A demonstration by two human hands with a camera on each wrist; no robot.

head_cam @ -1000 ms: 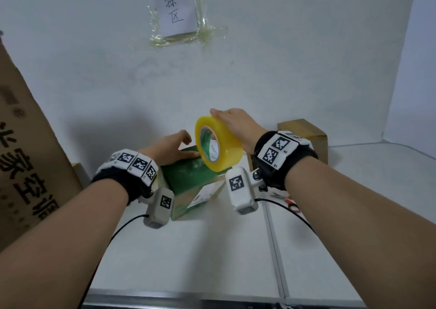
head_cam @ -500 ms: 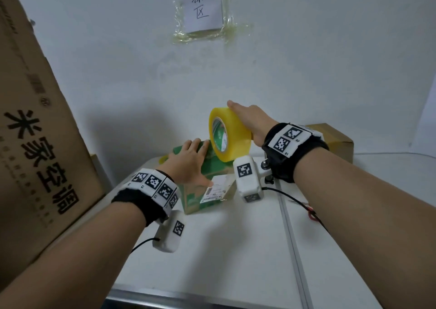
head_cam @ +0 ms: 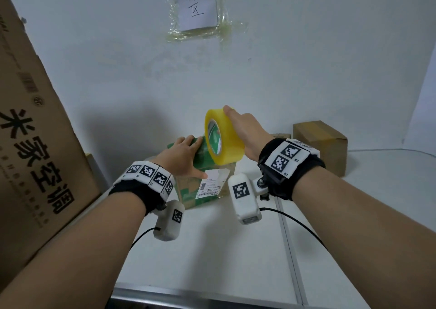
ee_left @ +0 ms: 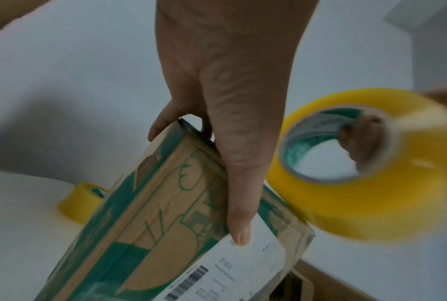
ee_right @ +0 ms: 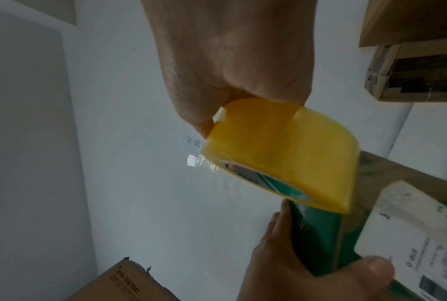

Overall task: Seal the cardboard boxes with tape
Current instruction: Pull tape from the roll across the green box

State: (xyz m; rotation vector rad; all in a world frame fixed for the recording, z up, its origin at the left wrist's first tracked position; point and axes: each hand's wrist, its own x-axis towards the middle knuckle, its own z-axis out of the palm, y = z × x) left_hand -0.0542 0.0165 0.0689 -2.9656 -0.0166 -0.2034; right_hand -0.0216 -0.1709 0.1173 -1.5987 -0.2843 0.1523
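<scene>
A small green-and-brown cardboard box (head_cam: 205,186) with a white shipping label (head_cam: 213,182) stands on the white table (head_cam: 224,249). My left hand (head_cam: 185,154) grips it from above, with the fingers over the far top edge and the thumb on the labelled near face. A yellow tape roll (head_cam: 224,141) is held upright in my right hand (head_cam: 243,129), fingers through its core. The roll's lower rim meets the box's top right edge. The left wrist view shows the box (ee_left: 165,224), the thumb and the roll (ee_left: 359,193). In the right wrist view the roll (ee_right: 281,152) sits above the box (ee_right: 320,240).
A tall printed carton (head_cam: 35,143) leans at the left. A plain brown box (head_cam: 319,143) stands at the back right by the wall. A second yellow tape roll (ee_left: 80,201) lies behind the green box. A taped paper sign (head_cam: 200,1) hangs on the wall.
My left hand has shifted from lying flat on the box top to clasping it, thumb on the label face. The tape roll has moved towards the far side of the box.
</scene>
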